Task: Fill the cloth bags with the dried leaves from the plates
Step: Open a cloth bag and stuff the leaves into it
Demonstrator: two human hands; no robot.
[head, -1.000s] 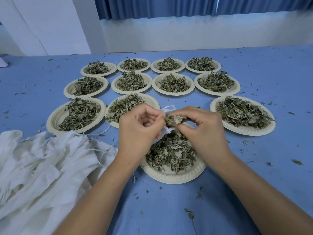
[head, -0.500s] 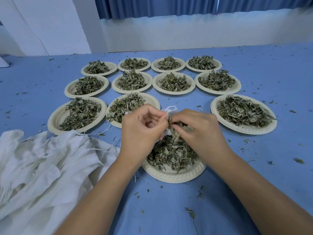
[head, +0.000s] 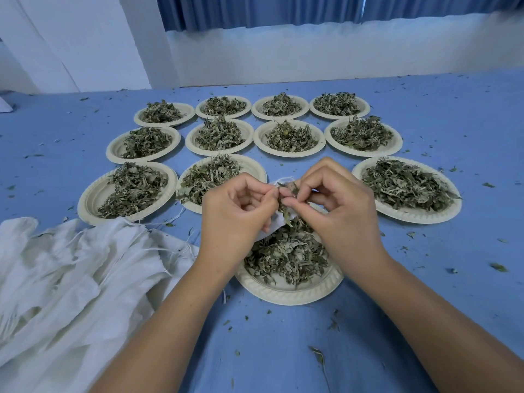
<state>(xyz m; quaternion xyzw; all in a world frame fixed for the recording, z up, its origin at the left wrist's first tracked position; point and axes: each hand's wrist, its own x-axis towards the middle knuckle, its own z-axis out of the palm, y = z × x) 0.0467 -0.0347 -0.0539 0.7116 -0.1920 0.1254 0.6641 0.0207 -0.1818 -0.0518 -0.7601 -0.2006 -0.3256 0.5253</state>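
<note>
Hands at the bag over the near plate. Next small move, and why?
Probably push the pinched leaves down into the bag with the right hand, then release. The left hand pinches the bag's mouth over the near plate; the right hand pinches leaves at that mouth, and some stick out above it.

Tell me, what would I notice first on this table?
Rows of pale plates heaped with dried leaves cover the blue table. In the middle, the left hand holds a small white bag while the right hand pinches leaves at its mouth. A pile of white bags lies at the left.
</note>
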